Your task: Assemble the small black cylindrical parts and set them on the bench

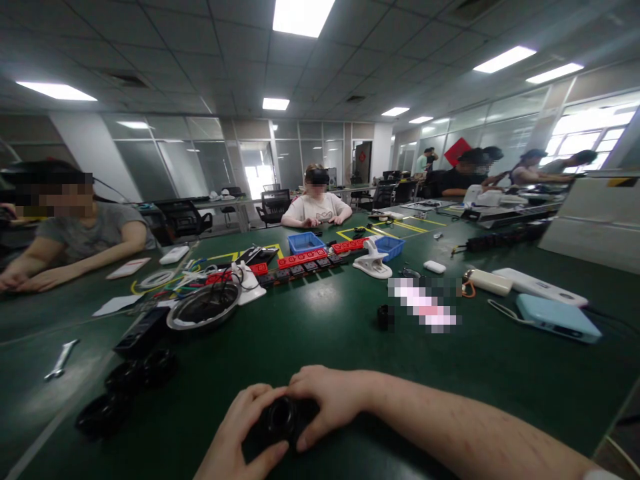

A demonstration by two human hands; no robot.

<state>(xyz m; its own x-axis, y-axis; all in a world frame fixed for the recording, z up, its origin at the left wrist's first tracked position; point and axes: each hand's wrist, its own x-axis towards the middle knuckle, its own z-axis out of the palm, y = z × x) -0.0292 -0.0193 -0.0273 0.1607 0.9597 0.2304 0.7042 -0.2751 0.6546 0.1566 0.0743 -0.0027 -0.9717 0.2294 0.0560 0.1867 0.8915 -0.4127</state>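
Low at the front of the green table, a black ring-shaped part (273,421) with a round opening on top sits between my hands. My left hand (239,427) curls around its left side, thumb and forefinger closed on it. From the right, my right hand (327,399) grips the same part, fingers at its far edge and thumb at the near side. Some of the part is hidden in shadow and behind my fingers. Several similar black rounded parts (103,415) lie to the left of my hands.
A wrench (62,360) lies at far left. Near it are a black box (143,332) and a metal bowl (205,321). Red and black power strips (303,259), blue bins (306,243) and a white clip stand (373,261) stand farther back. A light-blue device (557,317) lies right. Co-workers sit around.
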